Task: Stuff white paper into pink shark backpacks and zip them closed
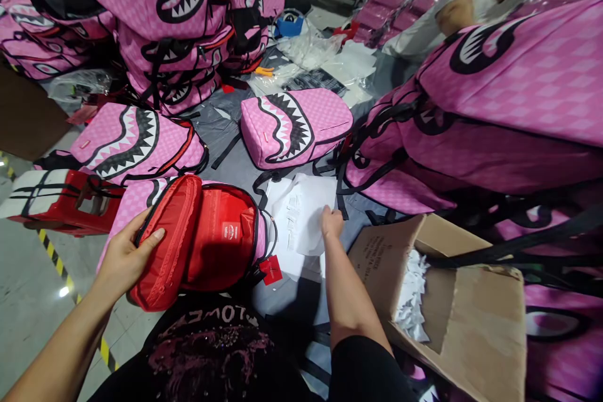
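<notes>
In front of me lies an unzipped pink backpack, its red lining showing and a red tag hanging at its top. My left hand grips the folded-back front flap of that backpack, thumb on the red side. Over to the right, my right hand has its fingers closed at the edge of white paper sheets lying on the table. Whether it pinches a sheet is hard to see, since the fingertips are mostly hidden.
Pink shark-mouth backpacks lie ahead, with tall piles at left and right. An open cardboard box holding white paper pieces stands at right. A red-and-white tool is at left. Another person's arm shows at the back.
</notes>
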Motion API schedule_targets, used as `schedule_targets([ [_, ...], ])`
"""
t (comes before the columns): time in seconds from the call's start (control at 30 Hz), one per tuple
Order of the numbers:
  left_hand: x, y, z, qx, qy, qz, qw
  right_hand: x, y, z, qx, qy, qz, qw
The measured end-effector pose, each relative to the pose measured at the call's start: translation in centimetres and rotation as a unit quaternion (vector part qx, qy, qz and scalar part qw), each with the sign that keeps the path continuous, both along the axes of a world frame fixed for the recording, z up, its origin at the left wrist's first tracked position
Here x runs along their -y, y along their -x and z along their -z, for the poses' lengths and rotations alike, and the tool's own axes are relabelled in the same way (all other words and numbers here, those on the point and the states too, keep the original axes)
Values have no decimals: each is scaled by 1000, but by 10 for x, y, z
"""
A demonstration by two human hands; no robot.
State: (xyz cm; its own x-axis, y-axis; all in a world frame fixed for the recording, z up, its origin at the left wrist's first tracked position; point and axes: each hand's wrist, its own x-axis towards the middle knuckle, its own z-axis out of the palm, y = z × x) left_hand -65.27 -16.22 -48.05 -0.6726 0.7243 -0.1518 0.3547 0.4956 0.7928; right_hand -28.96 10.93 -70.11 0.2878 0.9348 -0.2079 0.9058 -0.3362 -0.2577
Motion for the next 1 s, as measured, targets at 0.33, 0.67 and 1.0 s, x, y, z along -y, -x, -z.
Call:
schedule_targets([
  [0.33,-3,4,6,-17,-33,50,998,19,23,-57,16,-34,-116,993],
  [0.67,3,17,14,5,-48,108,993,20,-4,-71,-34,21,-157,987],
  [1.0,14,17,18,2,-37,102,994,-2,-9,-31,-232,89,-35,968],
])
